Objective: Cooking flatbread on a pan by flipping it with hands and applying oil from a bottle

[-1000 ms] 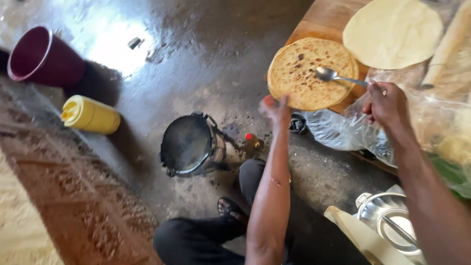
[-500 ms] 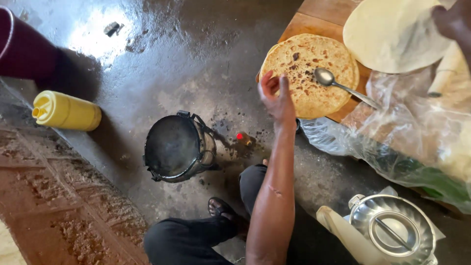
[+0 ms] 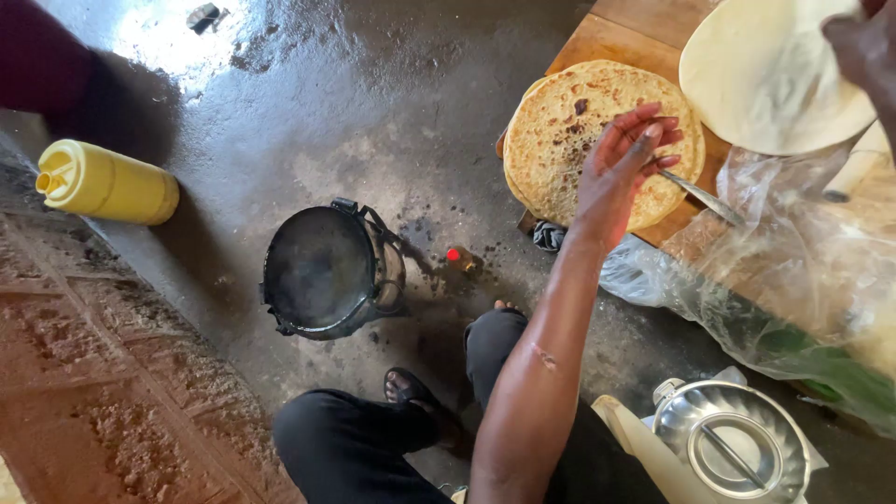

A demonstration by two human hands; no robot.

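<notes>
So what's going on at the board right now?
The left hand is spread over the browned flatbread on the wooden board, fingers open. A spoon lies on the bread's edge. The right hand is at the top corner by a pale uncooked round. The black pan on the floor stove is empty.

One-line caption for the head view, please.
Left hand reaches over a browned flatbread on a wooden board, spoon beneath it; right hand lifts a pale flatbread above.

Bare arms, black trousers, sandals
</notes>
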